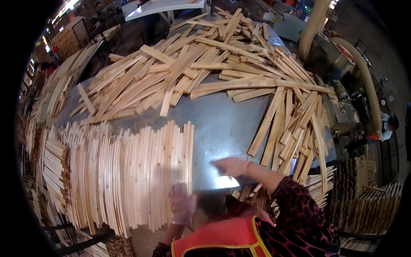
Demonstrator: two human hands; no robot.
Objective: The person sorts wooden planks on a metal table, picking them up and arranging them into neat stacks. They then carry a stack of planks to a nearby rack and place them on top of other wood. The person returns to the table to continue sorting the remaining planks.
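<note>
My left hand [182, 204], in a thin pale glove, rests at the near right end of a row of upright-edged wooden strips [141, 175]. Its fingers are stretched out against the strips and the thumb stands apart. My right hand [232, 166] is over the bare grey metal tabletop [214, 128], right of the row. Its fingers reach out to the left, and nothing shows in them. Beyond both hands lies a loose heap of wooden strips [184, 64], crossing at many angles. More loose strips [295, 132] spill down the table's right side, beyond my right forearm.
Stacked strips [55, 167] stand at the far left. At right are machinery [342, 107] and a ribbed hose [370, 77]. Bundled wood [359, 201] stands at the lower right. Another person [385, 128] is at the right edge. A white table [162, 8] stands behind the heap.
</note>
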